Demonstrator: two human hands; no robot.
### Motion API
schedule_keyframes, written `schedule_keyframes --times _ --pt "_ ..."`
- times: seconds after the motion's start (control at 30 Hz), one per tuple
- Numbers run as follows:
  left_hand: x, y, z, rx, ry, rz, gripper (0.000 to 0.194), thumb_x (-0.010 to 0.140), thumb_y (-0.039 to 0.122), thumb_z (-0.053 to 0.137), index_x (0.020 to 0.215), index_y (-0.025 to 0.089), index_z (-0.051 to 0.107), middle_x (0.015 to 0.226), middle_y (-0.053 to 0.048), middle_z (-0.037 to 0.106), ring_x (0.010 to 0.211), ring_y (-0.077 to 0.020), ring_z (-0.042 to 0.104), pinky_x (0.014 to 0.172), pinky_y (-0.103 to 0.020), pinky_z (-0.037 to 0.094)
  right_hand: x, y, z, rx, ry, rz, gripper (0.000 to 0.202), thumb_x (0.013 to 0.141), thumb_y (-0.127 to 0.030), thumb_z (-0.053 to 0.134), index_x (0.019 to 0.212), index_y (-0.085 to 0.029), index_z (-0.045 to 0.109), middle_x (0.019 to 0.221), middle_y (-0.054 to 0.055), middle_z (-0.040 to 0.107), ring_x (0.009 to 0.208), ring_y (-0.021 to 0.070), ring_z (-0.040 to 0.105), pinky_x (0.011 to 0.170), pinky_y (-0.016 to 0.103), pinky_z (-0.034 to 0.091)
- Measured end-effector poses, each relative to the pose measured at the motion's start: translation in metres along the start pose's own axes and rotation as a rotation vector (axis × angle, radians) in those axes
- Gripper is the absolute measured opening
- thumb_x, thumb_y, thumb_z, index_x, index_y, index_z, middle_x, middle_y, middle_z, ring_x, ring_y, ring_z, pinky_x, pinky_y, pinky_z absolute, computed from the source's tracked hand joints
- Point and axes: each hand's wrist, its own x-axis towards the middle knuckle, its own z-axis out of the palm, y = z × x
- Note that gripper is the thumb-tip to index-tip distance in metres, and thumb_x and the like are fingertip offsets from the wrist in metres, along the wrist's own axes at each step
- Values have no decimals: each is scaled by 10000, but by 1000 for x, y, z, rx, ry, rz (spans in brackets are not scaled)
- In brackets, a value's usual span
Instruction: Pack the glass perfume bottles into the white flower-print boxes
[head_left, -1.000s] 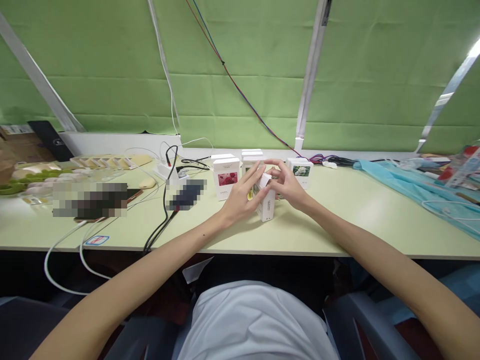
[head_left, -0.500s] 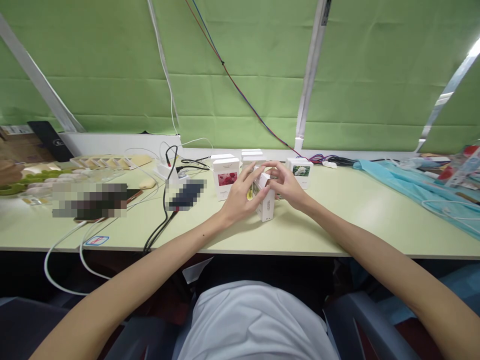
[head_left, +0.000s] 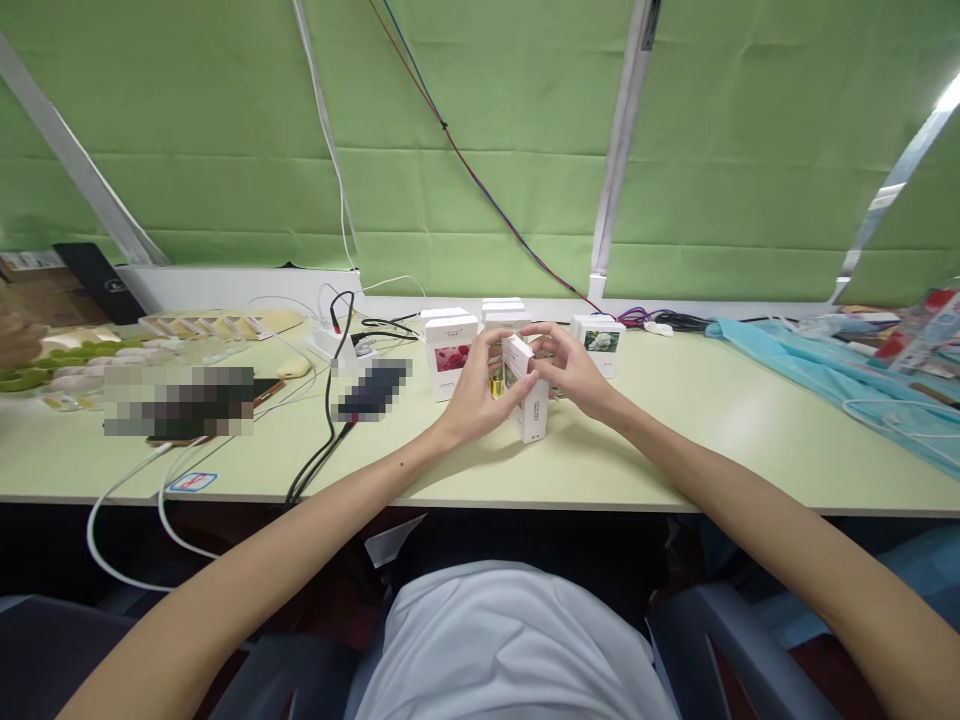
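A narrow white box [head_left: 535,412] stands upright on the pale green table [head_left: 645,450], its printed side turned toward me. My left hand [head_left: 480,390] grips it from the left, with the thumb across the near side. From the right, my right hand [head_left: 571,375] holds the box near its top with bent fingers. Behind the hands are more white boxes: one with a red flower picture [head_left: 452,357] at the left, some in the middle [head_left: 504,312], and one with a white flower picture [head_left: 601,340] at the right.
Left of the boxes lie a blurred dark phone [head_left: 373,390], black cables [head_left: 330,430], a power strip [head_left: 341,347] and a larger dark device [head_left: 202,400]. Light blue sheeting [head_left: 810,375] covers the right side. At the far left edge shows another person's hand [head_left: 16,335].
The narrow box's top now looks flat and closed, where a flap stood up before. My left fingers have drawn down behind the box. The other person's hand at far left has shifted.
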Motion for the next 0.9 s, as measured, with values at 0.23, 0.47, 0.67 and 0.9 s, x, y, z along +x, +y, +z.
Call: schedule_keyframes --times 0.23,0.47,0.67,0.9 --pt "2 -3 1 -71 11 -24 552 889 516 712 1293 287 413 1352 -121 540 1248 -237 611 1032 -431 562 -1 -2 0 4 -16 -7 427 820 -338 711 1208 -261 549 987 16 579 564 80 527 364 186 348" --pt "1 -5 1 -88 53 -5 540 865 474 757 1267 279 455 1335 -101 534 1191 -219 623 1029 -417 552 -2 -2 1 -3 -11 0 458 814 -357 733 1216 -253 540 998 25 613 588 96 542 391 199 371" --pt "1 -10 1 -141 91 29 574 814 452 815 1264 293 494 1319 -83 509 1182 -232 613 1014 -414 548 -2 -3 1 0 -22 -18 433 823 -364 740 1207 -253 575 989 23 609 597 96 544 383 191 363" --pt "1 -10 1 -208 102 21 585 789 441 841 1238 293 497 1293 -74 502 1158 -228 625 1008 -414 550 -1 2 -1 -32 -86 -98 258 880 -382 700 1101 -250 700 1030 41 617 625 97 531 386 191 351"
